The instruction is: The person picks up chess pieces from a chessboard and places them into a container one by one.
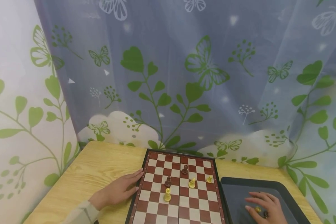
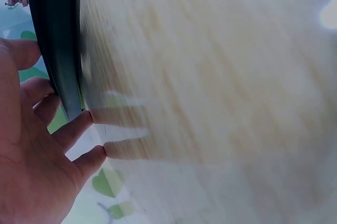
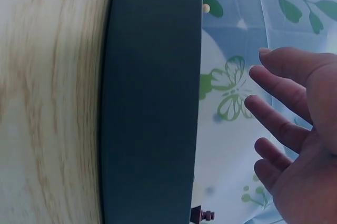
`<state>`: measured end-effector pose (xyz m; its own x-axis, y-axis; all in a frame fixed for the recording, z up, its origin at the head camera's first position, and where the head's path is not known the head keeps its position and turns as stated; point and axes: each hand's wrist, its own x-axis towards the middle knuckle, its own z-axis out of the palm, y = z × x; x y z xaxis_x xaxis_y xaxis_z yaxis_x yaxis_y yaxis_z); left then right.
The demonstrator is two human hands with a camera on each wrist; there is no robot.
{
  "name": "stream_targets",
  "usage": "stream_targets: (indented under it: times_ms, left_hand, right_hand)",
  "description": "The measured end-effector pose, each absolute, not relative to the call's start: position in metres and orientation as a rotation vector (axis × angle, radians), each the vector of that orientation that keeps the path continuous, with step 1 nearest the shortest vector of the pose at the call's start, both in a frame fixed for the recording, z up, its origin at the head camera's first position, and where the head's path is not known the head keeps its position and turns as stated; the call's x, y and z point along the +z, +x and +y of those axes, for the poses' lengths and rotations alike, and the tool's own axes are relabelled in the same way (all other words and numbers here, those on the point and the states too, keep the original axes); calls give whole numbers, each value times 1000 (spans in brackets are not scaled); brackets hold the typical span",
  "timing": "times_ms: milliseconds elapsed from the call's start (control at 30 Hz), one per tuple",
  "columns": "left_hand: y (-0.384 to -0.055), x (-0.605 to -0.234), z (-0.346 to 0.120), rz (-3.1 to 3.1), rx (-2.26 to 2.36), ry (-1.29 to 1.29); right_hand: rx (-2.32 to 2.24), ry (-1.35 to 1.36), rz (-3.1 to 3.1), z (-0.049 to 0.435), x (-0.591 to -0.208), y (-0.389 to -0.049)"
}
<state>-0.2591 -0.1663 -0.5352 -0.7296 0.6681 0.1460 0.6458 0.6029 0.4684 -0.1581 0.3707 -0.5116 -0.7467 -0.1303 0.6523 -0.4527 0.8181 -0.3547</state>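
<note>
The chessboard sat up against the table's far edge, and there was the left hand at its left border, fingers extended, touching the side and grasping nothing! Over toward the table's right edge, the right hand hung above the dark tray, fingers loosely spread, nothing gripped. Right by its thumb, a yellow piece and a partly hidden black piece lay in that tray; whether the fingers touched them, you couldn't tell. And on the board, what a line-up! A tall yellow piece stood left of the seam, a brown piece just beyond it. Across the seam, another brown piece stood nearest the far edge, a mid-sized yellow piece nearer, and a small yellow piece close to the board's right edge.
</note>
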Motion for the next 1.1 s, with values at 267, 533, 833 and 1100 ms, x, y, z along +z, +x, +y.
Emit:
stream_targets:
  times_ms: [267,533,833,1100]
  left_hand:
    - [-260,-536,-161,2779,781,1132]
    - [-262,-538,-159,2777,764,1093]
    - [-259,-539,-162,2774,761,1081]
    - [-255,-535,-165,2779,746,1075]
  right_hand:
    - [672,399,-2418,358,-509,-157]
    - [729,388,-2558,343,-507,-161]
    - [834,300,-2830,328,-486,-167]
    - [884,389,-2800,314,-479,-178]
